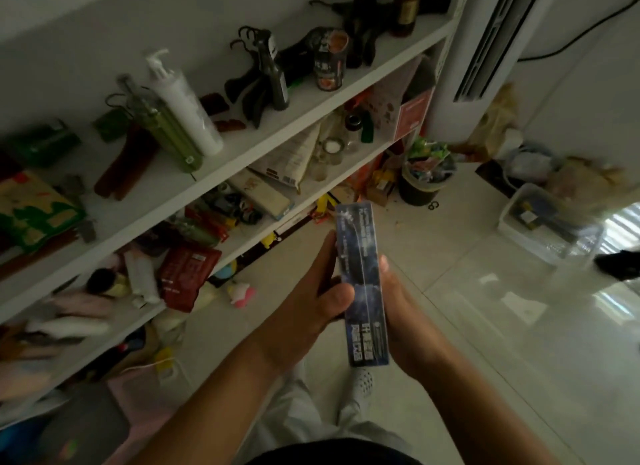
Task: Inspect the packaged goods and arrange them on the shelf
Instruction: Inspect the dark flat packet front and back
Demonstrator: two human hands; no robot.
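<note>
You hold the long, narrow blue cardboard box (pixel 360 281) between both hands, in the air in front of the white shelf unit (pixel 263 142) and above the glossy pale floor tiles (pixel 467 326). Your left hand (pixel 311 291) grips its left edge, with the thumb curled over the printed face. Your right hand (pixel 398 308) clasps the right edge, its fingers hidden behind. The box has a shiny surface and white lettering at its near end. A smooth white pump bottle (pixel 183 104) stands on the upper board, and a crinkled dark red foil pouch (pixel 187 274) lies lower down. A round black bin (pixel 424 184) on the floor holds colourful wrappers. What is in the clear plastic tub (pixel 540 222) is too blurred to tell.
</note>
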